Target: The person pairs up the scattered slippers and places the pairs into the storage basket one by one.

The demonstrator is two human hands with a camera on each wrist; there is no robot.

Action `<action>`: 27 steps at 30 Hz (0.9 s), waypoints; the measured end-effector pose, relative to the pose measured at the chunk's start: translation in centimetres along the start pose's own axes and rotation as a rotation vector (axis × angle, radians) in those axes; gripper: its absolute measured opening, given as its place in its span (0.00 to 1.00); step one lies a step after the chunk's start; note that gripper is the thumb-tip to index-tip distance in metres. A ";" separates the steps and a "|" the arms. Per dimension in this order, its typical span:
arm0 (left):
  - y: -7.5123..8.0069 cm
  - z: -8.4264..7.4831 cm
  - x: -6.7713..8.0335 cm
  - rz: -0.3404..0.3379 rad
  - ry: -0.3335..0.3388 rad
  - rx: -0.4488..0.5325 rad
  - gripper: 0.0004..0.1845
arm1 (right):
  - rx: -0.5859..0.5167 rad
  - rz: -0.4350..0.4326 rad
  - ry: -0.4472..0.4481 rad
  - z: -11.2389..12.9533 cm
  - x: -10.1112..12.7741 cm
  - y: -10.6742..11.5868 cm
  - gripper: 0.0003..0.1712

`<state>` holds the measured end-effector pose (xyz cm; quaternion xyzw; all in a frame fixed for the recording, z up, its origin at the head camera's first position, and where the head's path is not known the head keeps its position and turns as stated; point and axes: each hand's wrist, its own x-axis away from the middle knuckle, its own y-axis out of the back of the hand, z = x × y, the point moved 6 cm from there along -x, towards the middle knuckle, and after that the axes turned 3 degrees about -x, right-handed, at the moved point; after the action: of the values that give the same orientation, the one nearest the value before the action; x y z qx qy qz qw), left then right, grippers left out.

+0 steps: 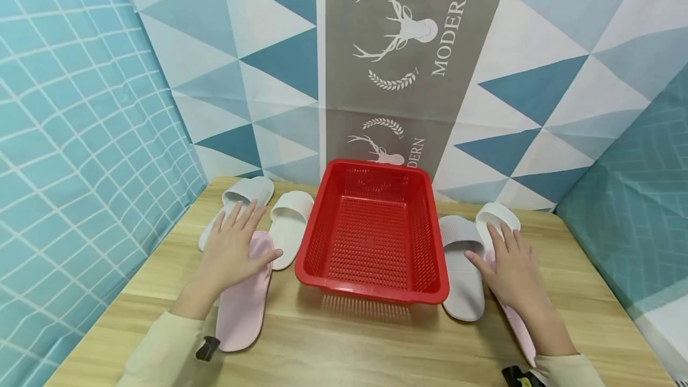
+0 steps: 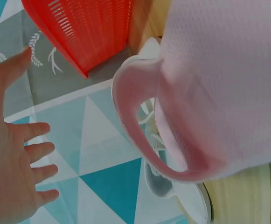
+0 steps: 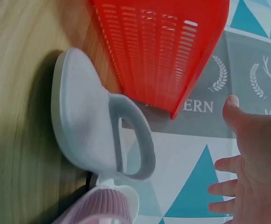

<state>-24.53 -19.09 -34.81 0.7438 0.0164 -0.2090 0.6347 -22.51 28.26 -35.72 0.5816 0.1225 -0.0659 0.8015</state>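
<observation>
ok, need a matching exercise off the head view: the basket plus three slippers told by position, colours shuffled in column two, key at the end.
Things
1. Basket
2. Slipper immediately left of the basket
3. Slipper immediately right of the basket
4. Frontmost slipper on the basket's left side

Colours
A. White
B. Pink
C. Red
D. Grey

Right pairs: 1-C, 2-A, 3-D, 4-B

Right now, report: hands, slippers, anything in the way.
Left hand, right hand: empty, fingers spread. Slippers: three each side, on table. Red basket between them.
</observation>
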 end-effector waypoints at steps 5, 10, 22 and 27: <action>0.0 1.1 0.2 0.016 0.028 -0.025 0.48 | 0.011 0.019 -0.009 -0.6 -0.1 -0.2 0.49; -0.2 1.4 0.3 0.030 0.016 -0.047 0.47 | -0.007 0.031 0.003 -1.5 0.0 -0.1 0.49; -0.7 2.1 0.6 0.103 0.004 -0.019 0.48 | -0.008 0.084 0.027 -3.0 -0.1 0.3 0.49; -0.8 2.5 1.2 0.094 0.005 -0.010 0.48 | -0.004 0.134 0.028 -3.3 -0.4 0.2 0.50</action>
<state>-24.44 -21.62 -36.23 0.7411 -0.0160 -0.1769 0.6475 -23.20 31.44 -36.41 0.5877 0.0945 -0.0037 0.8035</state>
